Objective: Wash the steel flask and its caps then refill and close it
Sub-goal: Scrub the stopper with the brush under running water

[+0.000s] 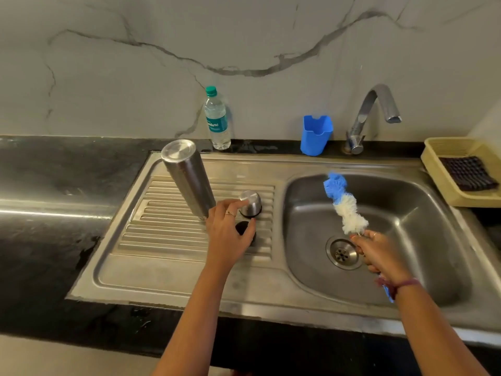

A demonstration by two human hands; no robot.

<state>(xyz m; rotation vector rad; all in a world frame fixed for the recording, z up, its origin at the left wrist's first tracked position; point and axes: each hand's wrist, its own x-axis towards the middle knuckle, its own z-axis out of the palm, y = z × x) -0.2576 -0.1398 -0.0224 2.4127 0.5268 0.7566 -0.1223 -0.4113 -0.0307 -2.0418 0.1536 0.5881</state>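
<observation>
A: From the head camera, where is the steel flask (188,177)?

B: It stands upside down on the ribbed drainboard (168,234) of the steel sink (406,213), base up, leaning a little. Just beside it to the right is the steel cap (250,203), also sitting bottom up on the ribs.

A: And the left hand (230,237)?

B: It reaches over the drainboard, fingers curled around a small black cap (242,227) that lies just in front of the steel cap. The fingertips touch or nearly touch the steel cap too; I cannot tell which.

A: The right hand (375,252)?

B: Clenched round the handle of a bottle brush (343,203), held over the sink basin above the drain (343,252). The brush head, blue at the tip and white lower down, points up and away.

A: What else is on the desk (40,213)?

B: A plastic water bottle (217,119) with a green lid by the wall, a blue plastic holder (315,134), the tap (374,115), and at the far right a yellow tray (444,150) holding a dark scrub pad (467,172).
</observation>
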